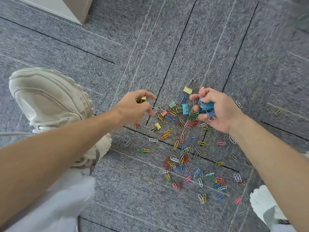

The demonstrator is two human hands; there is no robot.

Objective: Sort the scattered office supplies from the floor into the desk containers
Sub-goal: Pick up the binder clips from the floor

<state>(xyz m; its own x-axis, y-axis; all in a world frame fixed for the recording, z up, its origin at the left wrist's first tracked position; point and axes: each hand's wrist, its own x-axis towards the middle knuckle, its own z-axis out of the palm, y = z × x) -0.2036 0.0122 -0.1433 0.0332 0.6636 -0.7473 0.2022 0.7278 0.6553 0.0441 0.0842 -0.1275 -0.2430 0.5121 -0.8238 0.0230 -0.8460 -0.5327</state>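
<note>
Several coloured paper clips point(184, 158) lie scattered on the grey carpet, mixed with small binder clips. My left hand point(133, 109) holds a yellowish binder clip point(141, 99) in its curled fingers and pinches the wire handle of another clip point(156, 109) on the floor. My right hand point(215, 109) grips a bunch of blue binder clips point(206, 107) in its palm. Between my hands lie a teal binder clip point(185, 108), a green one point(172, 104) and an orange one point(163, 113). Two yellow binder clips point(188, 89) point(157, 126) lie apart.
My pale sneaker point(48, 97) stands on the carpet left of the pile, with white trouser legs point(70, 198) below. A white furniture base point(66, 7) is at the top left. A lone green paper clip point(278, 111) lies far right.
</note>
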